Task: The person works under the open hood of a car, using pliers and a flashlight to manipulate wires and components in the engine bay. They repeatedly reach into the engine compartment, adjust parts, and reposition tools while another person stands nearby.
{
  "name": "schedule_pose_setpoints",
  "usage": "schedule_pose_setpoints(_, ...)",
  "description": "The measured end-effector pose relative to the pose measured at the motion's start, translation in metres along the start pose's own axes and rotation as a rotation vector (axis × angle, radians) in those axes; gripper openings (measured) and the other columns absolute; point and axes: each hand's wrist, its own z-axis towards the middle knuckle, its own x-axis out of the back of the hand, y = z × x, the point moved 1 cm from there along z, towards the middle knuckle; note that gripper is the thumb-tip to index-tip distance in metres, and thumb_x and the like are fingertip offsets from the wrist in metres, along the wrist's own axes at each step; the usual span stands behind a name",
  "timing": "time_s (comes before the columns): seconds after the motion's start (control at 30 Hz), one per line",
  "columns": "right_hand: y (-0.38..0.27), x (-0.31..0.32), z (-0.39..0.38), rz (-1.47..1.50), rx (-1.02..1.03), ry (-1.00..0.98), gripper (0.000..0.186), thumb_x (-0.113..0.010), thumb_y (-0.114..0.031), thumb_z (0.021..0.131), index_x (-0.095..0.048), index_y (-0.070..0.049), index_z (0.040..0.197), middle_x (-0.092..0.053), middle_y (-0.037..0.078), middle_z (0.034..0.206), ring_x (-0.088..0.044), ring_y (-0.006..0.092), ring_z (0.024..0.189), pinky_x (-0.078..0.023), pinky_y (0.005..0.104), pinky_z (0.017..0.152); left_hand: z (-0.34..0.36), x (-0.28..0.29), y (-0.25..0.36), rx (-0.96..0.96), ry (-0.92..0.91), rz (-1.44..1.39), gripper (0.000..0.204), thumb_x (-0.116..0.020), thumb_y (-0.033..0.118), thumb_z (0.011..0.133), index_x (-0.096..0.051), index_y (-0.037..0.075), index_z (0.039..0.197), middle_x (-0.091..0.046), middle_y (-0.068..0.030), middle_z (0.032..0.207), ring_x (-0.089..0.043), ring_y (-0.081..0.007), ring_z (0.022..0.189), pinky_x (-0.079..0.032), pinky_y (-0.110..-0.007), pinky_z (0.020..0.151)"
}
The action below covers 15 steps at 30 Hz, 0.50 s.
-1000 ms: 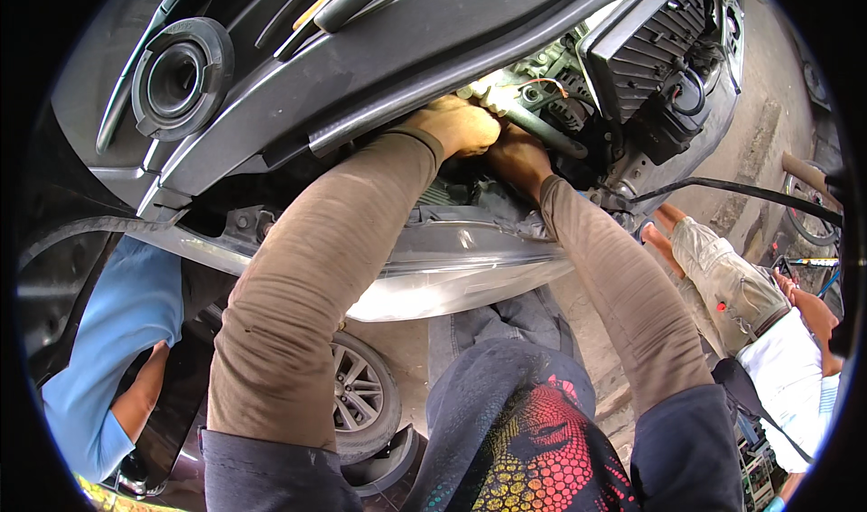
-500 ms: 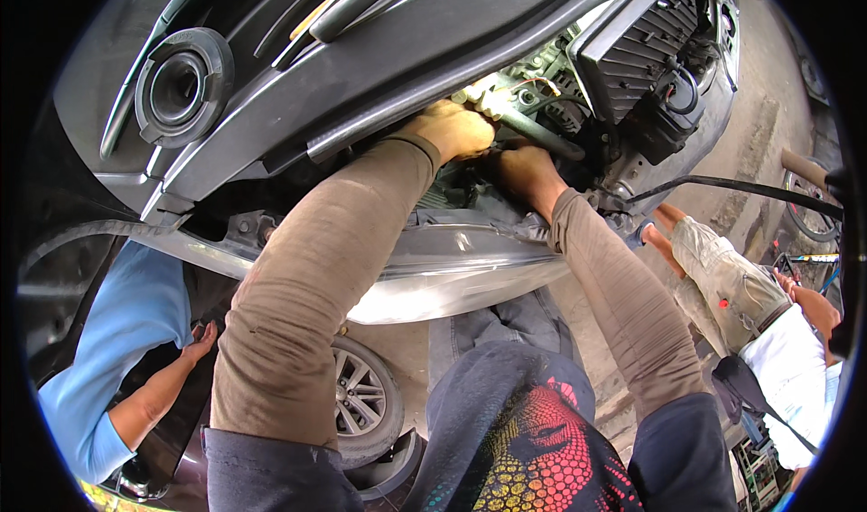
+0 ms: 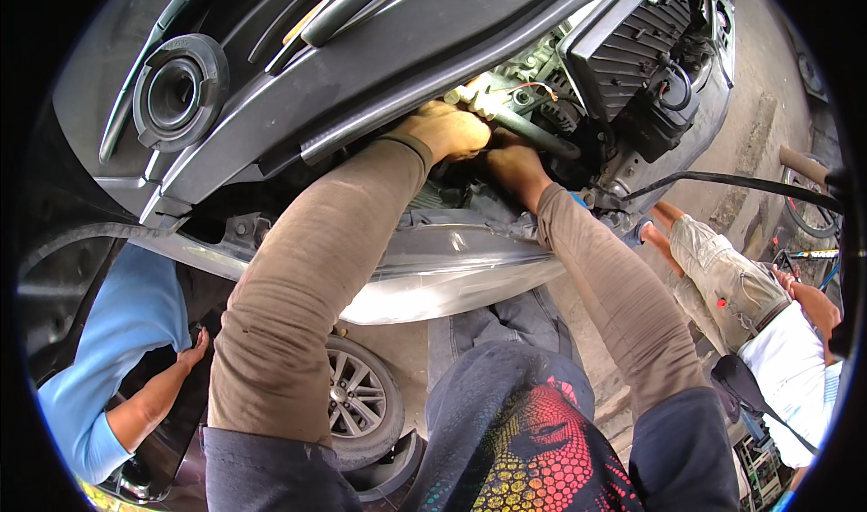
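Two hands at work in the open engine bay [image 3: 470, 200], viewed with picture centre as dial. Progress: access is done, the bay standing open; judged mid-job, since both hands are reaching inside. How much is left cannot be determined, the point of work being covered by the fingers. Pale metal engine part [image 3: 492, 98] sits near 1 o'clock, just beyond the hands; dark hose [image 3: 549, 139] runs from it toward 2. Thin orange wire [image 3: 531, 85] lies at 1; its connection is unclear. Left hand [image 3: 449, 131], at 12 o'clock: fingers curled, knuckles up, close by the metal part; contact uncertain. Right hand [image 3: 513, 167], between 1 and 2: fingers bent in toward the left; tips hidden. Opening and hold cannot be told for either. Ribbed black housing [image 3: 637, 47] is beyond, also between 1 and 2.
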Motion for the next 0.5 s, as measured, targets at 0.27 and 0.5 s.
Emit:
schedule_pose_setpoints(0.27,-0.025,0.022,0.020,-0.582,0.056,-0.228,0.019,-0.060,-0.022,0.082,-0.076,-0.011,0.084,-0.072,0.005,0.078,-0.069,0.0249,0.076,-0.053,0.0455,0.066,0.005,-0.001,-0.001,-0.001,0.010,-0.087,0.038,-0.044,0.028,0.098,-0.068,0.014,0.123,-0.065,-0.0118,0.131,-0.061,-0.0339,0.122,-0.042,-0.053,0.105)
schedule_pose_setpoints(0.5,-0.019,0.028,0.013,0.008,-0.314,-0.111,0.022,-0.060,-0.021,0.085,-0.074,-0.007,0.094,-0.072,0.016,0.087,-0.070,0.0358,0.083,-0.055,0.0490,0.075,0.014,-0.016,-0.006,-0.065,0.020,0.167,0.039,-0.048,0.026,0.095,-0.068,0.012,0.125,-0.064,-0.0143,0.133,-0.058,-0.0308,0.127,-0.038,-0.048,0.109)
